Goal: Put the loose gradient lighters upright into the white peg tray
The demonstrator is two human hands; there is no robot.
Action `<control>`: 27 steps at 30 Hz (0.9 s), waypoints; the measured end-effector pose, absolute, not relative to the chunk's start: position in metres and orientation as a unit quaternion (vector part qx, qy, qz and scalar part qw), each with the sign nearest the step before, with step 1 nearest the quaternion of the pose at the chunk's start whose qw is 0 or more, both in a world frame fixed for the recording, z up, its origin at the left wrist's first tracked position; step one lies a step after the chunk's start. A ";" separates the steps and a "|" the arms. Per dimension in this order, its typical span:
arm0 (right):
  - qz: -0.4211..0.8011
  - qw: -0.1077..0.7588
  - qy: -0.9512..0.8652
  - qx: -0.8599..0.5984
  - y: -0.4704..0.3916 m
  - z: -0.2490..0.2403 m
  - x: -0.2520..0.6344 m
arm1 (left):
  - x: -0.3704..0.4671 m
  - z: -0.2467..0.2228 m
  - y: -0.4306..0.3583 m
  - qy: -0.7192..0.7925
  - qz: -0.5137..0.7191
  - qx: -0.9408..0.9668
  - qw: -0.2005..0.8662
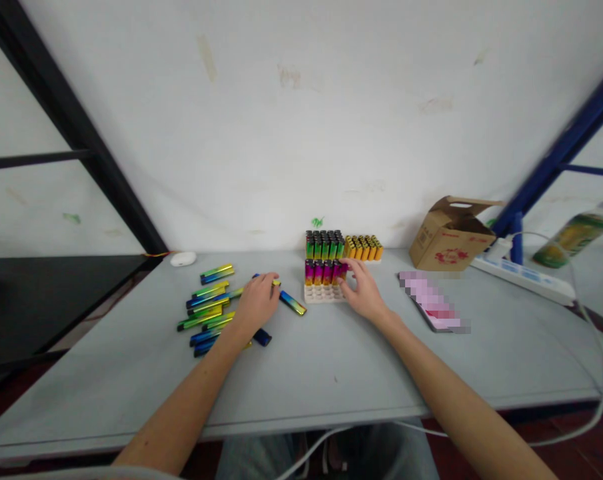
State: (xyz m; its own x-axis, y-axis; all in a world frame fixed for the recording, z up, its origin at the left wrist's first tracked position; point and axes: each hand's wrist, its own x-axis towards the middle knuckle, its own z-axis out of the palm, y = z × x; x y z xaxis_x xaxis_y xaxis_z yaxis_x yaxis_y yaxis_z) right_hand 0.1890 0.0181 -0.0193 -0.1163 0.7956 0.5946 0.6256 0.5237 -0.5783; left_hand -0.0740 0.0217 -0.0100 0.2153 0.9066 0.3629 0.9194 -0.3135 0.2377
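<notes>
Several blue, green and yellow shiny tubes lie loose on the left part of the grey table. My left hand is over the right side of this pile, its fingers curled at a blue and yellow tube; its grip is partly hidden. Just right of it lies a blue-yellow tube. My right hand has its fingers closed at the right end of a row of purple-orange tubes, which stand upright in a white holed tray. Behind them stand green tubes with black tops.
Yellow tubes stand in another tray near the wall. An open cardboard box, a phone, a power strip and a bottle are on the right. A white case lies at the back left.
</notes>
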 end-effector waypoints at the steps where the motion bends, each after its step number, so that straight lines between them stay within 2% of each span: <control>1: 0.092 0.460 -0.742 -0.480 0.018 -0.019 0.189 | -0.074 -0.011 0.022 -0.580 -0.229 -0.782 0.000; 18: 0.095 0.449 -0.738 -0.495 0.016 -0.017 0.188 | -0.081 -0.009 0.027 -0.593 -0.243 -0.767 -0.022; 27: 0.098 0.456 -0.740 -0.485 0.017 -0.019 0.188 | -0.065 -0.015 0.020 -0.547 -0.239 -0.800 -0.060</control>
State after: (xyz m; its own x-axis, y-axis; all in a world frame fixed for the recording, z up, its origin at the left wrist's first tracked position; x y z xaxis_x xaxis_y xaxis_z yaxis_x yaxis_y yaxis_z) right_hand 0.1883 0.0168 -0.0189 -0.1137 0.8068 0.5798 0.6284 0.5104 -0.5870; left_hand -0.0654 0.0195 -0.0149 0.2874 0.9039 0.3167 0.8470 -0.3942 0.3566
